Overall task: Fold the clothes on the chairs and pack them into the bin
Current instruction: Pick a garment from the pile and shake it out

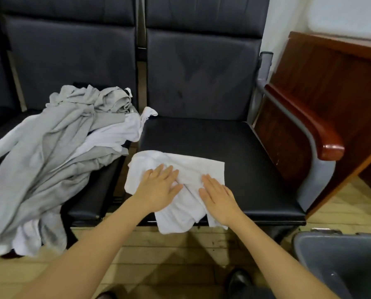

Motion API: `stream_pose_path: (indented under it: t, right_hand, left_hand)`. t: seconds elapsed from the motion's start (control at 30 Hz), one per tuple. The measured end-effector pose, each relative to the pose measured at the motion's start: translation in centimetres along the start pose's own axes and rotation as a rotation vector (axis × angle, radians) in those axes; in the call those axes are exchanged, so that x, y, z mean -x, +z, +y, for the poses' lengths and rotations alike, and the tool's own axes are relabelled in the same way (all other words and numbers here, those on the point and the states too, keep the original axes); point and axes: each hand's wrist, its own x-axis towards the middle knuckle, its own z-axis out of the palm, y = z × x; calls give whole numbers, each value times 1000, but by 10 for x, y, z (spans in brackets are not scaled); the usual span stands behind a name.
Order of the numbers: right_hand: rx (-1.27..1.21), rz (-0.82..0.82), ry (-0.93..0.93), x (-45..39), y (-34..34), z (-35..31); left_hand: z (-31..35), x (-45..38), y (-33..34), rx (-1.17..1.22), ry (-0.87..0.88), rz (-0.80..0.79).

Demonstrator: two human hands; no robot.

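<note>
From the head view, both my hands lie flat on a white garment [180,167] spread over the front of the black chair seat [244,160] on the right. My left hand [159,187] presses its left half with fingers [158,171] straight and slightly spread, released and holding nothing. My right hand [218,195] lies just beside it on the right half, fingers likewise straight and flat on the cloth. The garment is partly folded (its far edge is a straight line, its near part is bunched), and its lower end hangs over the seat's front edge toward the wooden floor [169,251].

On the neighbouring seat [89,197] to the left sits an unfolded heap of clothes [57,152], grey pieces on top with white ones showing beneath; part of it trails down over the seat's front to the floor, and a white corner reaches across the gap onto my seat.

The grey bin [339,264] stands on the floor at the lower right, near the chair's front corner, below the wooden armrest [309,126]. A dark wooden panel [322,83] stands beyond the armrest.
</note>
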Motion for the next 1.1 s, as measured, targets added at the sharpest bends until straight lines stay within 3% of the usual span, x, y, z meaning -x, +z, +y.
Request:
stream_pose_path:
  t: [0.1, 0.33, 0.43, 0.53, 0.67, 0.83, 0.97, 1.1]
  right_hand:
    - [55, 19, 13, -7, 6, 4]
    - [-14, 15, 38, -49, -1, 5]
    - [-90, 166, 28, -49, -1, 2]
    - [-162, 338, -31, -34, -9, -4]
    - [-148, 337, -86, -10, -14, -8]
    - [-135, 287, -39, 4, -2, -3]
    - [-362, 374, -43, 5, -5, 1]
    - [-654, 484, -122, 11, -27, -7]
  left_hand:
    - [-12, 7, 22, 22, -37, -72]
    - [-34, -24, 29, 126, -85, -10]
    - [-35, -28, 26, 207, -92, 10]
    - [-26, -15, 20, 241, -108, 208]
    - [-8, 8, 13, 227, 74, 394]
    - [14, 29, 23, 136, 170, 305]
    - [8, 37, 34, 161, 200, 297]
    - [0, 31, 33, 329, 201, 371]
